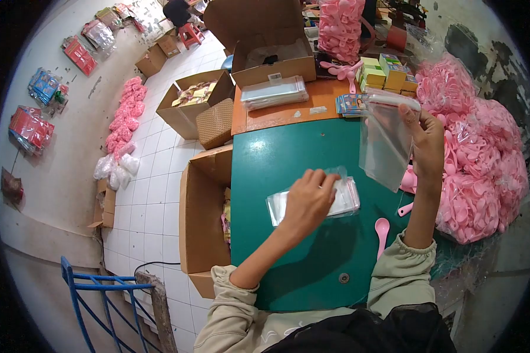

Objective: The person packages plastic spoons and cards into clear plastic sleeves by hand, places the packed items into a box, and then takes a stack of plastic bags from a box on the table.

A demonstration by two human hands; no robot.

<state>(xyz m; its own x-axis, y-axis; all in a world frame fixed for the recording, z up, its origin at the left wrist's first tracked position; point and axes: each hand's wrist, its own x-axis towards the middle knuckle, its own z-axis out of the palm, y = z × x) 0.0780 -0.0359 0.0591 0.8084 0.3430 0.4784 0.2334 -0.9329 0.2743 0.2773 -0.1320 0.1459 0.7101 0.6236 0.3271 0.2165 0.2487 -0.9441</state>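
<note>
My left hand [310, 201] is over a stack of clear plastic bags [346, 199] lying on the green tabletop [294, 270]. Its fingers are curled, and a piece of clear film rises at the fingertips; the exact grip is partly hidden. Raised at the right, my right hand [425, 138] grips a bundle of clear plastic bags [386, 144] by the upper edge, thumb on top, with the bags hanging down. A pink plastic spoon [382, 234] rests on the table below the right hand. Another pink spoon handle [405, 209] shows beside the right forearm.
Large bags of pink spoons [483, 170] crowd the right side. Small printed boxes [383, 73] and a bag stack [274, 93] stand at the back, near an open carton [271, 56]. Another carton [203, 206] adjoins the table's left edge. A blue metal frame [109, 287] is lower left.
</note>
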